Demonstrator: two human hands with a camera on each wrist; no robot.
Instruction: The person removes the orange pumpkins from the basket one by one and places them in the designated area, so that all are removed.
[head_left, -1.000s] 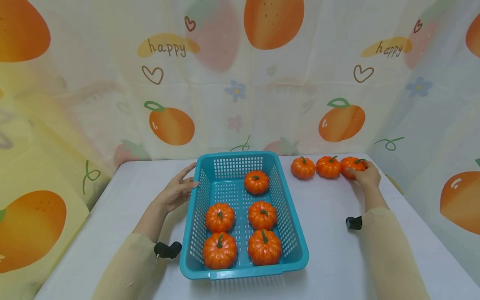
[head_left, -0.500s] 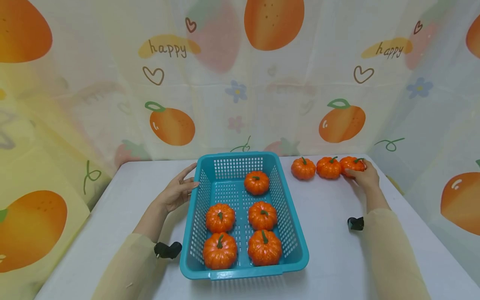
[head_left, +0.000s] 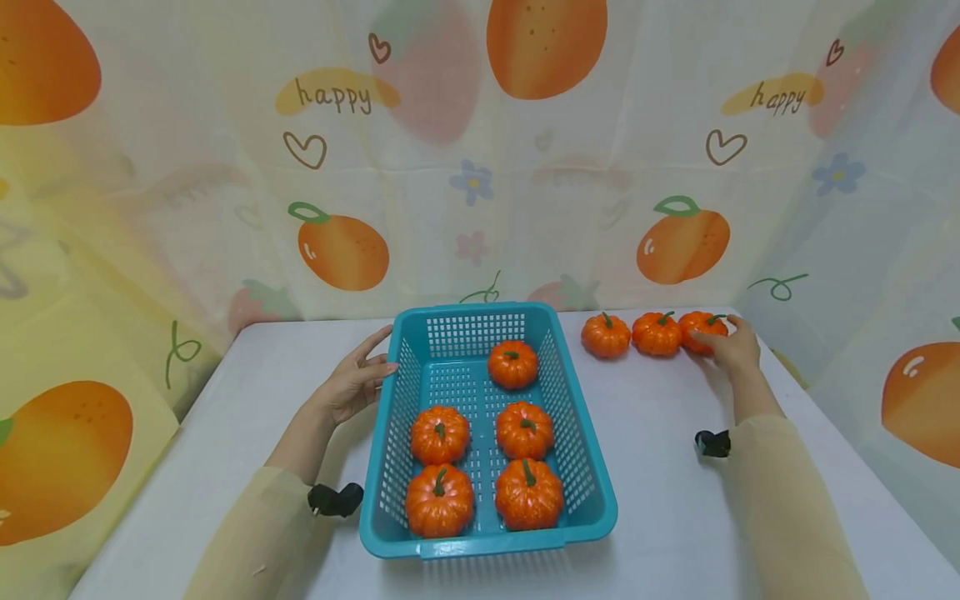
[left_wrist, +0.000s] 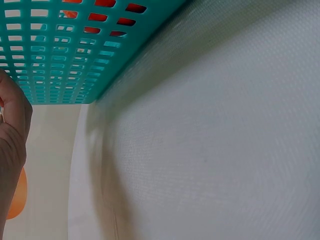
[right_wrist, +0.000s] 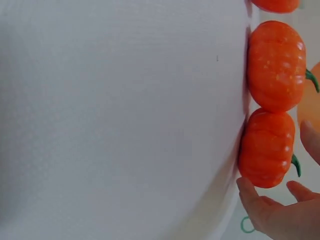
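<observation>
A small orange toy pumpkin (head_left: pixel 702 332) sits at the far right of the white table (head_left: pixel 675 500), the last in a row of three; the middle pumpkin (head_left: pixel 656 333) touches it and a third pumpkin (head_left: pixel 606 335) is just beside that one. The person's right hand (head_left: pixel 731 346) is cupped around the end pumpkin from its right side, fingers loosely spread; the right wrist view shows the fingertips (right_wrist: pixel 250 192) at its skin, with thumb and fingers not yet closed around it, so the grip looks unfinished. To take it cleanly, the fingers would best wrap the ribbed body rather than the thin green stem, and lift straight up so the touching neighbour is not nudged. To the left, a turquoise slotted basket (head_left: pixel 592 487) holds five more pumpkins, with one free spot at its far left. The left hand (head_left: pixel 352 385) rests against the basket's left wall with relaxed fingers, steadying it.
</observation>
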